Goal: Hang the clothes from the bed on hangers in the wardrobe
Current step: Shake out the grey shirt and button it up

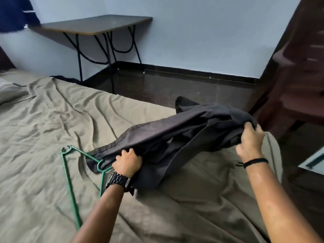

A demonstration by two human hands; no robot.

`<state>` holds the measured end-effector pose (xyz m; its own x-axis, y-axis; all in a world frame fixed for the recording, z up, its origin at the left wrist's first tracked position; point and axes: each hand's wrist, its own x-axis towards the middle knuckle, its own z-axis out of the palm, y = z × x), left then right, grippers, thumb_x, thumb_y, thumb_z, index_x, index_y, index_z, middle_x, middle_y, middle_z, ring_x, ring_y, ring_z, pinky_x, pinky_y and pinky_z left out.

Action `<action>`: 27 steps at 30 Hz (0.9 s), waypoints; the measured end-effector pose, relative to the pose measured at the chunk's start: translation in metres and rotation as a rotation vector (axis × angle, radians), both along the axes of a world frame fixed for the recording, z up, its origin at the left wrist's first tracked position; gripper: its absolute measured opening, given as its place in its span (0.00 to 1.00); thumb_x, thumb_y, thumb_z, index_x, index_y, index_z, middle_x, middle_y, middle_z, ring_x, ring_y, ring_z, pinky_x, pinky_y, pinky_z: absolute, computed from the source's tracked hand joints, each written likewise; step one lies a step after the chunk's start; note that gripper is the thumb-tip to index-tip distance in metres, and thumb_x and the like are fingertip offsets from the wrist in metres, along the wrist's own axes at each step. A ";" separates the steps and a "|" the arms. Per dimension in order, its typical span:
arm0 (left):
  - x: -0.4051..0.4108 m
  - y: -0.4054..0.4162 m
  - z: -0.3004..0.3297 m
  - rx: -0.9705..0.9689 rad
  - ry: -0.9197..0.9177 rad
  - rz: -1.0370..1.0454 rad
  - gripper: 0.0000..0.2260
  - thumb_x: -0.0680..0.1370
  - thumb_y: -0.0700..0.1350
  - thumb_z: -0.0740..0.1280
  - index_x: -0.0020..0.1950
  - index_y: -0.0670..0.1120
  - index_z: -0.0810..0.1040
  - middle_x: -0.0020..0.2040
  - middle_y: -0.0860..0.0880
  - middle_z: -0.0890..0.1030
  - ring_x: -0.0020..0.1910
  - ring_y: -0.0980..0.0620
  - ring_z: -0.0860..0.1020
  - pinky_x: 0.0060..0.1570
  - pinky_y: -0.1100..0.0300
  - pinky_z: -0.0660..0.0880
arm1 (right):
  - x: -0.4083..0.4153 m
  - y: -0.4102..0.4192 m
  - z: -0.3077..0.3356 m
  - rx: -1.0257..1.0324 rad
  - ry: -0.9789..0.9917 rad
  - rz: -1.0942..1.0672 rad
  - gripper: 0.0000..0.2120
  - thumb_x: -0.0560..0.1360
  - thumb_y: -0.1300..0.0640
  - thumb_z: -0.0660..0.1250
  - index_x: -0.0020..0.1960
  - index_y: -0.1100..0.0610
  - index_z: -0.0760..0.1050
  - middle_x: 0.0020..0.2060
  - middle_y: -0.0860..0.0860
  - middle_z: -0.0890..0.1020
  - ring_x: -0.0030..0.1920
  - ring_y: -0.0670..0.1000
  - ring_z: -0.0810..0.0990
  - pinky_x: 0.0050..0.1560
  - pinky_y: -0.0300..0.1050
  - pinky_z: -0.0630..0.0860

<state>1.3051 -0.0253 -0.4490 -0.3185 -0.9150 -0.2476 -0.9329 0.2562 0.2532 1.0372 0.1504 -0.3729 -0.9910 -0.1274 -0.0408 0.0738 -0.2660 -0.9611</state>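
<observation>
Green hanger (70,174) flat on bed (43,130), beside my left hand (127,161). Left fingers clamped on dark garment's (175,135) near edge, right hand (250,140) pinching its far bunch, spreading it to find the shoulders, I judge. Table (94,25) beyond.

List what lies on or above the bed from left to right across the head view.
green hanger → left hand → dark garment → right hand

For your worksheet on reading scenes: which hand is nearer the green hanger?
Left. The left hand grips the dark garment right beside the green hanger; the right hand holds its far end.
</observation>
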 end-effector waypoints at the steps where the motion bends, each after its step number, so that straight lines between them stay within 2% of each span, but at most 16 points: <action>1: -0.010 0.006 0.003 0.001 -0.010 -0.068 0.19 0.80 0.52 0.58 0.67 0.44 0.69 0.67 0.40 0.72 0.65 0.37 0.71 0.60 0.48 0.70 | -0.006 0.013 -0.007 0.117 0.025 0.072 0.07 0.79 0.67 0.57 0.50 0.61 0.74 0.52 0.62 0.79 0.54 0.59 0.79 0.55 0.54 0.76; 3: -0.027 0.017 0.010 0.028 0.013 -0.186 0.18 0.79 0.52 0.59 0.64 0.44 0.72 0.63 0.41 0.76 0.62 0.39 0.75 0.56 0.50 0.72 | -0.015 0.038 -0.023 0.371 0.081 0.264 0.07 0.78 0.66 0.59 0.53 0.65 0.75 0.51 0.65 0.80 0.53 0.62 0.79 0.51 0.58 0.75; 4: -0.036 0.023 0.014 0.050 0.059 -0.236 0.17 0.78 0.52 0.60 0.61 0.44 0.74 0.61 0.41 0.78 0.60 0.40 0.76 0.56 0.51 0.73 | -0.018 0.052 -0.031 0.517 0.120 0.354 0.08 0.78 0.67 0.60 0.54 0.65 0.76 0.49 0.63 0.80 0.52 0.61 0.79 0.49 0.56 0.75; 6: -0.055 0.039 0.017 0.092 0.249 -0.291 0.11 0.77 0.49 0.62 0.53 0.44 0.77 0.55 0.41 0.81 0.56 0.41 0.78 0.56 0.51 0.74 | -0.027 0.082 -0.047 0.826 0.206 0.465 0.08 0.75 0.71 0.61 0.51 0.68 0.76 0.45 0.62 0.81 0.48 0.59 0.78 0.44 0.49 0.69; 8: -0.070 0.051 0.016 0.086 0.493 -0.266 0.05 0.75 0.43 0.64 0.49 0.43 0.76 0.49 0.42 0.82 0.51 0.42 0.79 0.55 0.50 0.75 | -0.033 0.103 -0.062 1.032 0.214 0.500 0.07 0.74 0.73 0.59 0.49 0.75 0.72 0.43 0.69 0.78 0.45 0.66 0.76 0.39 0.46 0.60; 9: -0.075 0.057 0.012 0.060 0.589 -0.236 0.05 0.74 0.40 0.65 0.49 0.42 0.74 0.49 0.43 0.80 0.49 0.43 0.79 0.55 0.50 0.74 | -0.034 0.110 -0.067 1.085 0.183 0.505 0.08 0.75 0.72 0.59 0.52 0.75 0.72 0.45 0.69 0.78 0.46 0.67 0.75 0.38 0.46 0.60; 11: -0.082 0.061 0.005 -0.008 0.692 -0.203 0.13 0.73 0.37 0.68 0.56 0.42 0.71 0.54 0.45 0.72 0.48 0.46 0.74 0.59 0.51 0.69 | -0.030 0.110 -0.070 1.155 0.184 0.497 0.12 0.75 0.68 0.61 0.59 0.69 0.72 0.54 0.66 0.76 0.52 0.66 0.74 0.43 0.48 0.66; 13: -0.088 0.059 -0.002 0.010 0.629 -0.261 0.28 0.72 0.40 0.70 0.70 0.45 0.65 0.66 0.42 0.65 0.61 0.41 0.70 0.68 0.51 0.63 | -0.016 0.101 -0.066 1.153 0.306 0.384 0.19 0.72 0.66 0.64 0.63 0.61 0.72 0.60 0.63 0.70 0.58 0.64 0.71 0.54 0.52 0.69; 15: -0.095 0.057 -0.010 0.070 0.437 -0.347 0.38 0.73 0.48 0.71 0.78 0.51 0.54 0.75 0.41 0.55 0.71 0.38 0.60 0.72 0.49 0.57 | 0.003 0.087 -0.057 1.004 0.566 0.224 0.23 0.68 0.68 0.66 0.63 0.60 0.74 0.60 0.62 0.70 0.60 0.65 0.70 0.62 0.55 0.68; 16: -0.098 0.057 -0.013 0.083 0.348 -0.393 0.39 0.74 0.52 0.71 0.78 0.53 0.51 0.77 0.41 0.53 0.73 0.37 0.58 0.72 0.48 0.56 | 0.013 0.079 -0.053 0.934 0.708 0.177 0.24 0.66 0.68 0.67 0.62 0.61 0.75 0.60 0.63 0.71 0.61 0.65 0.71 0.64 0.57 0.68; 18: -0.098 0.060 -0.018 0.072 0.296 -0.479 0.37 0.75 0.54 0.69 0.78 0.53 0.52 0.76 0.42 0.57 0.71 0.37 0.60 0.72 0.50 0.56 | 0.029 0.063 -0.052 0.914 0.916 0.233 0.25 0.67 0.63 0.70 0.65 0.59 0.74 0.64 0.62 0.71 0.65 0.65 0.69 0.67 0.63 0.65; 20: -0.092 0.064 -0.021 0.048 0.369 -0.520 0.33 0.76 0.52 0.69 0.77 0.51 0.59 0.71 0.44 0.64 0.68 0.39 0.65 0.70 0.54 0.59 | 0.039 0.047 -0.057 1.087 0.967 0.422 0.32 0.71 0.51 0.71 0.73 0.51 0.66 0.72 0.58 0.63 0.73 0.62 0.61 0.72 0.66 0.56; 22: -0.079 0.069 -0.025 0.003 0.406 -0.558 0.28 0.76 0.50 0.69 0.74 0.48 0.64 0.67 0.45 0.68 0.64 0.42 0.70 0.68 0.55 0.63 | 0.041 0.039 -0.069 1.409 0.969 0.569 0.39 0.72 0.41 0.68 0.77 0.43 0.53 0.76 0.56 0.55 0.73 0.59 0.60 0.70 0.61 0.59; 23: -0.071 0.071 -0.027 -0.016 0.401 -0.582 0.27 0.76 0.50 0.68 0.72 0.47 0.65 0.65 0.45 0.69 0.62 0.43 0.71 0.66 0.54 0.66 | 0.038 0.039 -0.074 1.527 0.950 0.612 0.38 0.73 0.40 0.67 0.77 0.42 0.51 0.76 0.57 0.56 0.70 0.59 0.66 0.67 0.58 0.64; 24: -0.064 0.073 -0.030 -0.016 0.383 -0.603 0.25 0.76 0.49 0.68 0.72 0.46 0.66 0.63 0.45 0.70 0.62 0.44 0.72 0.65 0.53 0.67 | 0.034 0.040 -0.076 1.581 0.910 0.650 0.34 0.75 0.42 0.65 0.76 0.43 0.55 0.73 0.58 0.62 0.66 0.59 0.71 0.64 0.56 0.68; 27: -0.045 0.074 -0.035 0.034 0.321 -0.657 0.19 0.77 0.47 0.67 0.67 0.45 0.72 0.57 0.45 0.75 0.59 0.47 0.74 0.61 0.60 0.67 | 0.023 0.042 -0.071 1.453 0.806 0.736 0.13 0.79 0.52 0.63 0.62 0.52 0.75 0.55 0.57 0.79 0.57 0.61 0.77 0.51 0.52 0.76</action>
